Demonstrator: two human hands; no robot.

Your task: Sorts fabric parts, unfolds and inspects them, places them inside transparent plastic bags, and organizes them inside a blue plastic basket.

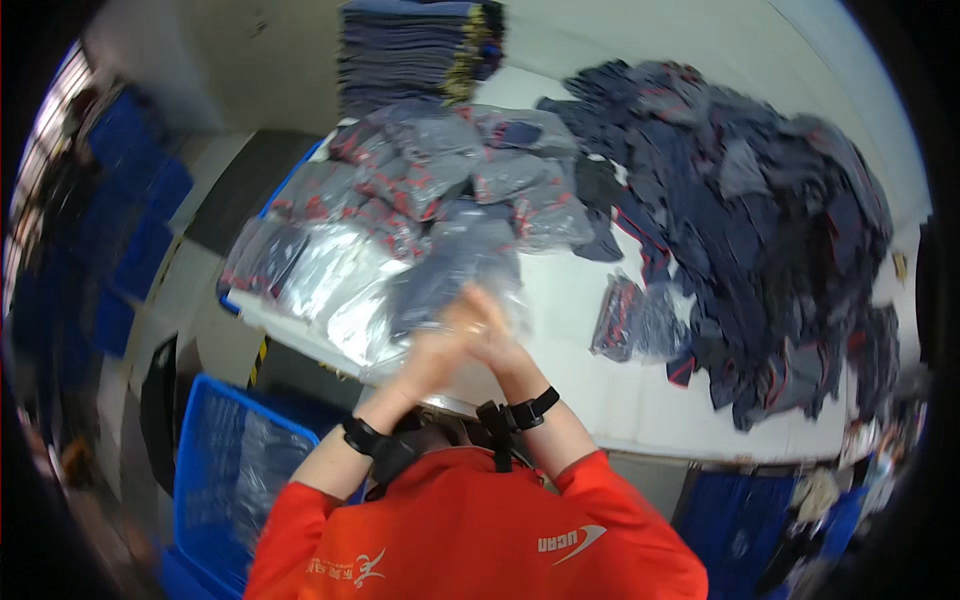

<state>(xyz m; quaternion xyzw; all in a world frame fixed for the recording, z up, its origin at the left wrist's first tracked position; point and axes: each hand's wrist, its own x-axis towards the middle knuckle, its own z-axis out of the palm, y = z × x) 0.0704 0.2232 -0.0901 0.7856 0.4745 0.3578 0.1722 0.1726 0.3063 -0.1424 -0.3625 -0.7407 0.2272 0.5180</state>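
My left hand (437, 357) and my right hand (484, 322) come together over the near end of a dark grey-blue garment in a clear plastic bag (455, 270). Both hands are smeared by motion, so their fingers cannot be made out. Whether they grip the bag's plastic or only touch it is unclear. Just left of them lie flat, shiny clear plastic bags (345, 285). Beyond the garment, bagged grey garments with red trim (415, 165) are heaped on the white table (560, 330).
Loose dark garments (740, 210) form a large pile on the right. Two small bagged bundles (640, 320) lie right of my hands. A tall stack of folded cloth (405, 55) stands at the back. On the floor at lower left, a blue crate (200, 450) holds plastic-wrapped items.
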